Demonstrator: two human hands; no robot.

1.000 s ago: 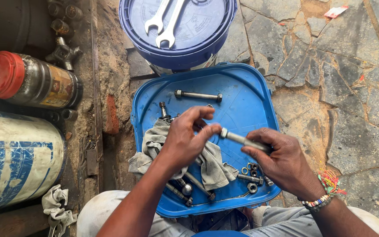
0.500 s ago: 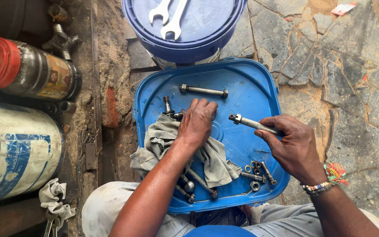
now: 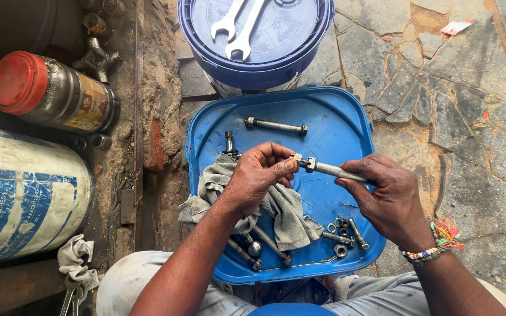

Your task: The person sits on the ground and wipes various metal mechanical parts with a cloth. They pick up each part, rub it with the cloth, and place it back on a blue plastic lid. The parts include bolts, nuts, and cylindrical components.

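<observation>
My right hand (image 3: 389, 198) grips a long grey bolt (image 3: 336, 170) by its shank, held level over a blue plastic lid (image 3: 329, 126) that serves as a tray. My left hand (image 3: 256, 177) pinches a small nut (image 3: 296, 158) against the bolt's left end. Under my left hand lies a crumpled grey rag (image 3: 288, 213). Another long bolt (image 3: 275, 125) rests at the tray's far side. Several small bolts, nuts and washers (image 3: 341, 231) lie near my right wrist.
A blue bucket (image 3: 253, 52) with two spanners (image 3: 240, 26) on its lid stands beyond the tray. A red-capped canister (image 3: 51, 93) and a blue-white cylinder (image 3: 24, 193) lie at left. Cracked stone paving (image 3: 464, 105) is at right. More bolts (image 3: 253, 248) lie under the rag.
My left hand has lifted off the rag with a small nut and brought it to the end of the bolt. My right hand has kept hold of the bolt.
</observation>
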